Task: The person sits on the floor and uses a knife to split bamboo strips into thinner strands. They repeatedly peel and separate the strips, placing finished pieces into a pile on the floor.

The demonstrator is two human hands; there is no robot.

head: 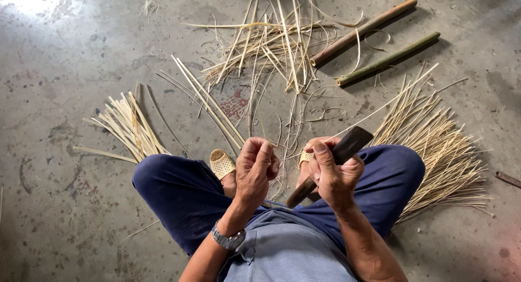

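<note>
My right hand grips a dark broad-bladed knife by its wooden handle, blade pointing up and right. A thin bamboo strip runs from my hands up to the right, across the blade. My left hand is closed, its fingers pinching the near end of that thin strip just left of the knife. Both hands hover above my knees, which are in dark blue trousers. A metal watch sits on my left wrist.
Concrete floor all round. A pile of thin splints lies at the right, flat strips at the left, loose shavings ahead. Two bamboo poles, one brown and one green, lie far right. Yellow sandals are on my feet.
</note>
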